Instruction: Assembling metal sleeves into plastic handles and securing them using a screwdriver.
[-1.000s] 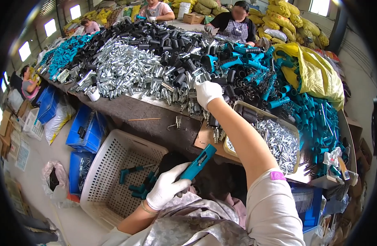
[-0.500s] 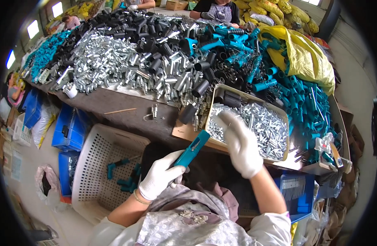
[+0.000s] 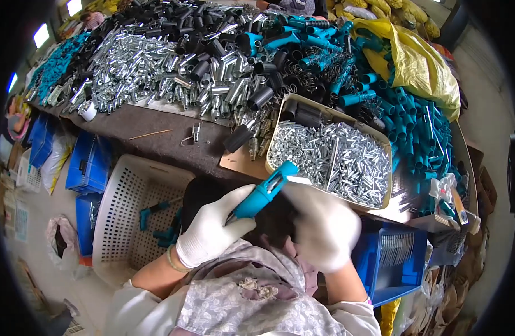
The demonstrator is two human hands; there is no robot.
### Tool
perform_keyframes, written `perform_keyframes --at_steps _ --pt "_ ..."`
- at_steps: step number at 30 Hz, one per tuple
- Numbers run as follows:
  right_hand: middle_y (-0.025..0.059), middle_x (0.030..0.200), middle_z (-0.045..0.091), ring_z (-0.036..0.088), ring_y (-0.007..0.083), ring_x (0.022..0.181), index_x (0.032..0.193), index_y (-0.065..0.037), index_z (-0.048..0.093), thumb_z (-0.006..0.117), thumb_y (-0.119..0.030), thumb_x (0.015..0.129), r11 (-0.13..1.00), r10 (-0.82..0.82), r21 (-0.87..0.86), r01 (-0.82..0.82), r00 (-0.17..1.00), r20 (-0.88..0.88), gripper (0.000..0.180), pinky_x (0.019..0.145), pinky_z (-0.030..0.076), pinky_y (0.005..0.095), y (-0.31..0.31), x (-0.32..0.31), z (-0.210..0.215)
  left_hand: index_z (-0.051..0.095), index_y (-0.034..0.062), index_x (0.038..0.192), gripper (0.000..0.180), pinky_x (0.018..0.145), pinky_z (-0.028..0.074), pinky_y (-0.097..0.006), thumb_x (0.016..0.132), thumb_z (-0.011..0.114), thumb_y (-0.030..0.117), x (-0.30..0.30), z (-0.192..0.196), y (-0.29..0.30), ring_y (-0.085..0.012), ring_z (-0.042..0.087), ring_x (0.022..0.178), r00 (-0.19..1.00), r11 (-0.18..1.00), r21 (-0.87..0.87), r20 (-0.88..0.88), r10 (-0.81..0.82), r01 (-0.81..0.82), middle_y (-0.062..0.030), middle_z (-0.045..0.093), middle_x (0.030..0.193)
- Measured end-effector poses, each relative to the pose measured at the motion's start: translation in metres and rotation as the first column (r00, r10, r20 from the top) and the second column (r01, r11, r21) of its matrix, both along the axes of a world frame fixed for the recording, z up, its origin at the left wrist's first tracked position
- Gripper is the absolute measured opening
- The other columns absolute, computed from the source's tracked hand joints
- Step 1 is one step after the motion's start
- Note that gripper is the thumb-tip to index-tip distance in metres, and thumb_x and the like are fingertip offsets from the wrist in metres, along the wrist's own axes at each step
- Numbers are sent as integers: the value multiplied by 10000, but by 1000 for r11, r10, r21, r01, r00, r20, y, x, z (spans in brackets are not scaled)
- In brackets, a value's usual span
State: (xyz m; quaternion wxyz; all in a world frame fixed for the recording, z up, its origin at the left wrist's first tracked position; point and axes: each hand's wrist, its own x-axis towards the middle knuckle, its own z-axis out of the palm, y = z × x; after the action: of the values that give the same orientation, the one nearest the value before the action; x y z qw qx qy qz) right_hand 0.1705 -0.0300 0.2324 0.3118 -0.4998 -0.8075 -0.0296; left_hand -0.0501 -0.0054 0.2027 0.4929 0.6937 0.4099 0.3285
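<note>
My left hand (image 3: 208, 232), in a white glove, is closed round a teal plastic handle (image 3: 255, 203) shaped like a tube. The handle tilts up to the right, and a long slot shows near its far end. My right hand (image 3: 326, 228), also gloved, is smeared by motion just right of the handle. A pale, narrow strip (image 3: 298, 180) shows between that hand and the slotted end; whether it is a part or a fingertip I cannot make out. Beyond the hands stands a shallow tray (image 3: 390, 168) of small silver metal pins (image 3: 358, 162), with black sleeves at its back.
Heaps of silver metal fittings (image 3: 134, 67), black sleeves (image 3: 173, 25) and teal handles (image 3: 409, 129) cover the bench. A perforated pale basket (image 3: 120, 224) holding teal pieces stands at left. Blue bins (image 3: 89, 162) are beside it; another blue bin (image 3: 400, 260) is at right.
My right hand has come down from over the pin tray to beside the handle's slotted end. My left hand keeps hold of the handle. The whole view has shifted slightly.
</note>
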Motion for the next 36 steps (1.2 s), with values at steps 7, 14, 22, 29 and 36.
perform_keyframes --at_steps 7,14,22,29,36 --pt "115 893 646 601 297 719 1333 -117 588 624 -26 831 968 -189 146 204 976 -106 512 640 515 390 41 21 -16 531 -28 1358 588 887 521 -306 819 731 100 -16 -9 0 -155 653 1004 999 999 37 -41 4 -2 -162 676 1142" --pt "122 956 634 588 339 902 955 -93 718 697 -86 790 926 -341 228 302 927 154 166 780 497 442 82 16 -13 557 -6 1269 516 800 539 -329 817 778 106 -61 -21 -4 -209 694 880 1000 957 288 -15 19 -14 -146 678 1014" --pt "157 905 697 671 361 868 1001 -47 718 657 -267 908 855 330 -355 -377 925 -188 247 782 535 409 117 -83 14 590 7 1214 464 774 557 -360 797 776 92 -91 -20 -18 -298 707 874 993 940 338 -84 87 -54 -154 685 1002" --pt "132 850 725 704 248 760 1023 -31 721 861 -339 728 520 423 -724 -453 873 -242 449 729 541 334 77 -103 -5 631 56 1190 470 653 559 -375 779 790 221 -117 -16 -10 -320 678 743 948 848 528 -289 133 42 -136 661 907" --pt "193 807 706 708 277 725 958 12 718 852 -362 738 447 217 -820 -358 932 -289 454 676 548 358 57 -84 -12 675 75 1144 436 523 527 -335 784 806 284 -115 -12 -2 -243 643 575 950 833 518 -310 -29 194 -75 626 746"
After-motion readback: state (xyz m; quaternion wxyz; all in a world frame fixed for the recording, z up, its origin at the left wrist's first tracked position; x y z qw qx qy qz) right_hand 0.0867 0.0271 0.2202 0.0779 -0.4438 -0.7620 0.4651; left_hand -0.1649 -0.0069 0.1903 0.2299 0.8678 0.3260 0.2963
